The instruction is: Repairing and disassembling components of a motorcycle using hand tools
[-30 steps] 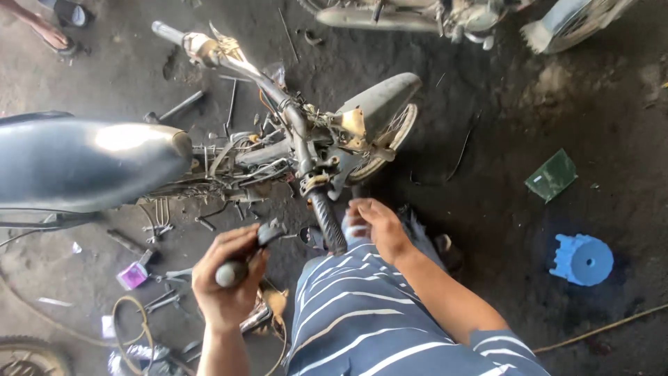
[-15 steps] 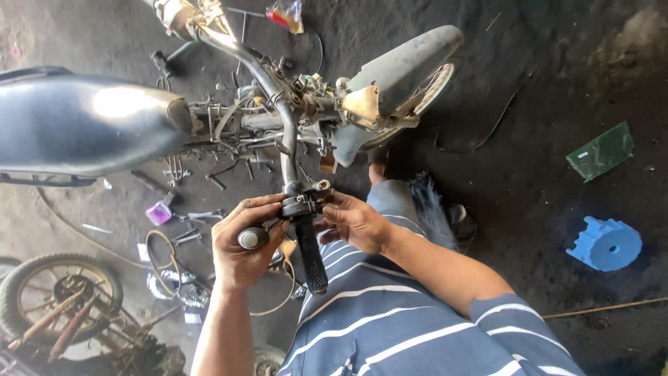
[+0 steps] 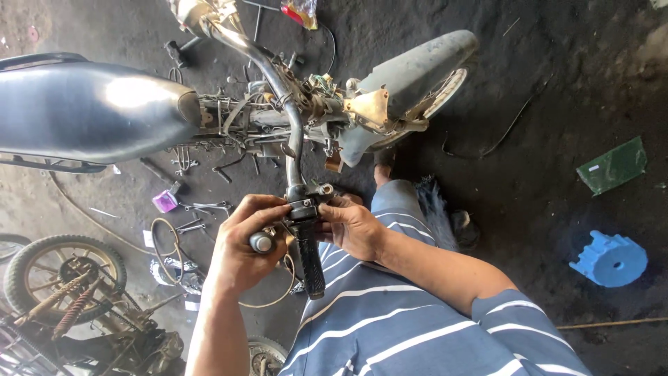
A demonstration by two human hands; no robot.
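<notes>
Taking the handlebar of the stripped motorcycle as the reference: far to its left lies a loose spoked wheel on the dirt floor, and nearer in, small wrenches and a pink scrap sit scattered beside the shiny fuel tank. At the bar's near end, the left hand is closed around a round-handled tool, seemingly a screwdriver, its fingertips pressing on the black clamp housing just above the black rubber grip. The right hand closes on the same housing from the other side, so both hands meet there, touching the part. A likely risk is the tool slipping off a small fastener and jabbing the right fingers, since they sit directly opposite its tip; a loosened screw could also drop among the clutter below and be lost. Room is tight left of the bar, with tank and floor parts close; right of it, past the front mudguard, the ground opens out, with only a green card and a blue plastic piece well apart.
</notes>
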